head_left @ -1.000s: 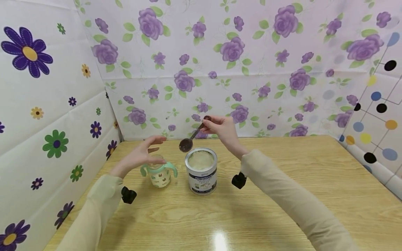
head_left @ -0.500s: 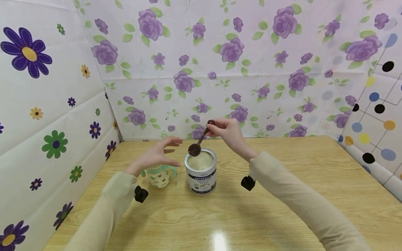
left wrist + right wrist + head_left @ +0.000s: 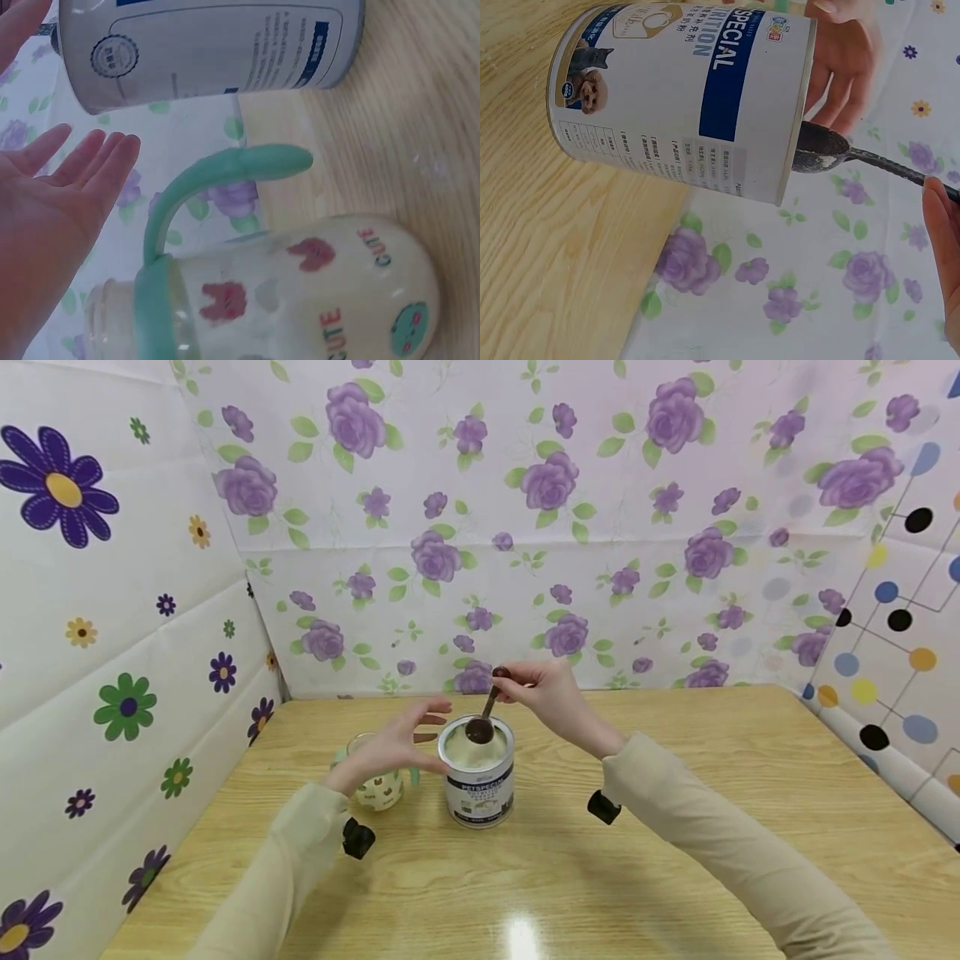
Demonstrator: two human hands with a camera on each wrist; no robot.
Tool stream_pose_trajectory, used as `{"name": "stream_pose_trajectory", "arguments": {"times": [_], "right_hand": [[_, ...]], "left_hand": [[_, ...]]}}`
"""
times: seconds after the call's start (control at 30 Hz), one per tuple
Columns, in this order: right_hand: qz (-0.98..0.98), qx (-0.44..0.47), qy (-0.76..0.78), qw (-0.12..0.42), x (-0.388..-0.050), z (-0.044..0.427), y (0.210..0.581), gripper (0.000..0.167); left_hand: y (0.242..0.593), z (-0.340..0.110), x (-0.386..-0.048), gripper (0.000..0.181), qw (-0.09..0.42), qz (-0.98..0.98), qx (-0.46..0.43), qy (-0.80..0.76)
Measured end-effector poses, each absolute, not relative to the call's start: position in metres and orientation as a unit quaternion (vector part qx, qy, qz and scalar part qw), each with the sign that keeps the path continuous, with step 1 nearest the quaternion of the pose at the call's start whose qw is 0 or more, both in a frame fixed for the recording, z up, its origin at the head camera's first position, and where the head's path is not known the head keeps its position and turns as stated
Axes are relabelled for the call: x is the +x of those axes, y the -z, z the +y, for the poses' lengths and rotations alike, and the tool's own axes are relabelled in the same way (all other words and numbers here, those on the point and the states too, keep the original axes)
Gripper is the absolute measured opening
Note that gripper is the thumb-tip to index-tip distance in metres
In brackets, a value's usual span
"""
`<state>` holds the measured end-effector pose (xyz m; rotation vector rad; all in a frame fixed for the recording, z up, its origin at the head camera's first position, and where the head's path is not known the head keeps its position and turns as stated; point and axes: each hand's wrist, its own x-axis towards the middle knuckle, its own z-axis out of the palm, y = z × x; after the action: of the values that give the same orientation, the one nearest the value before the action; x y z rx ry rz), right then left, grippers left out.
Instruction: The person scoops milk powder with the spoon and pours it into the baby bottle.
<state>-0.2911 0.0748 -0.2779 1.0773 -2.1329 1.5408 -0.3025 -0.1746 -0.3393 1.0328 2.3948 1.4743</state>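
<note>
Between thumb and fingers, my right hand (image 3: 553, 700) pinches the handle end of a dark brown spoon (image 3: 480, 730). Its bowl hangs at the mouth of a white and blue can (image 3: 482, 800), which holds pale powder; in the right wrist view the spoon (image 3: 821, 150) has powder smears, its tip hidden behind the rim. My left hand (image 3: 393, 745) holds nothing, its fingers spread and gently curved at the left of the can's rim. Below that hand stands a lidless baby bottle (image 3: 381, 793) with mint-green handles, partly covered in the head view, clearer as the bottle (image 3: 292, 292) in the left wrist view.
The can and bottle stand close together on a wooden table (image 3: 637, 827). A floral cloth wall (image 3: 645, 510) rises behind the table's far edge, and another patterned wall (image 3: 180, 693) borders the left side. Black wrist cameras (image 3: 358, 839) hang under both sleeves.
The spoon has moved right and down, from left of the can to its mouth. My left hand has moved right, from above the bottle to beside the can's rim. Can and bottle stay put.
</note>
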Motion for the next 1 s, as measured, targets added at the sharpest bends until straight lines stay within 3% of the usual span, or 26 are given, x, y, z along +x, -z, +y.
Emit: {"name": "stream_pose_trajectory", "arguments": {"times": [0.53, 1.0], "right_hand": [[-0.731, 0.530, -0.340, 0.262, -0.302, 0.075, 0.290, 0.010], [-0.783, 0.517, -0.270, 0.216, -0.296, 0.070, 0.286, 0.010]], "left_hand": [[0.358, -0.162, -0.308, 0.098, 0.084, 0.819, 0.319, -0.469], [0.362, -0.161, -0.310, 0.094, 0.066, 0.831, 0.319, -0.452]]}}
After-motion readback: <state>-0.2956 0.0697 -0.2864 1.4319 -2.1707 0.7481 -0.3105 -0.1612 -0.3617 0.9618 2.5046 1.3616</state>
